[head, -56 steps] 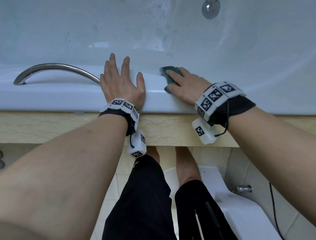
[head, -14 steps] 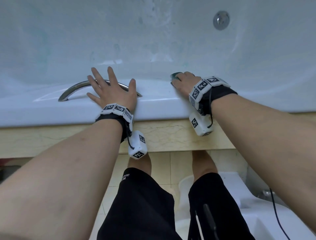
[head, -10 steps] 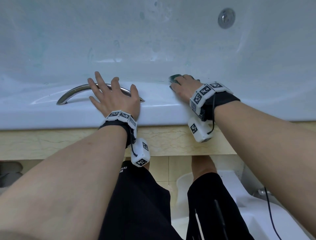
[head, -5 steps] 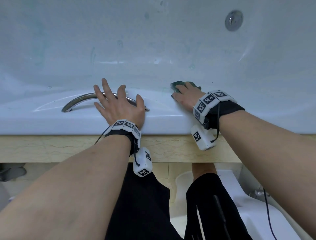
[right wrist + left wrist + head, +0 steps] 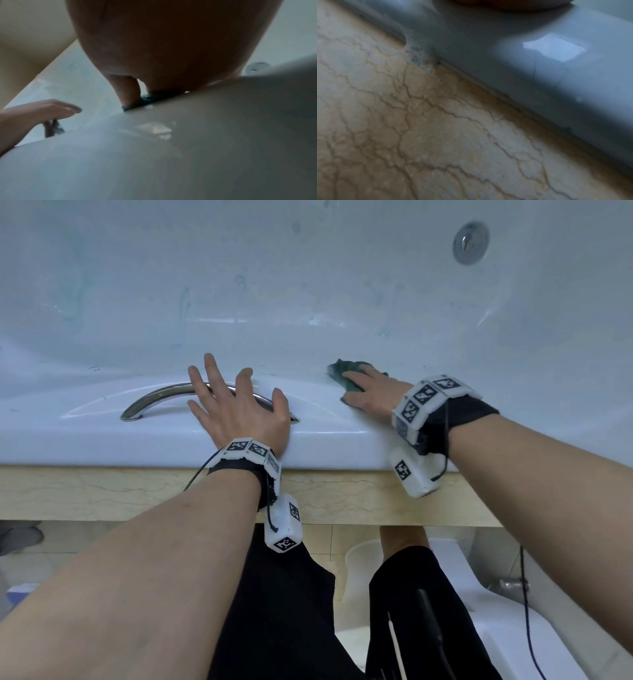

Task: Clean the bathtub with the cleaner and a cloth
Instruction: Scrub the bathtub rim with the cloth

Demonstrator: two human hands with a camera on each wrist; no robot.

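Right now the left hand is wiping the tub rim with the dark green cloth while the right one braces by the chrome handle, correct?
Hands swapped. In the head view the right hand presses the cloth on the rim; the left hand rests open over the chrome handle.

A beige veined marble ledge (image 5: 102,491) runs across the middle of the frame. Below it, at lower right, stand a white toilet (image 5: 513,628), a black cable (image 5: 525,611) and a metal valve (image 5: 512,585). A grey slipper (image 5: 19,537) lies at the left edge on the tiled floor (image 5: 68,537).
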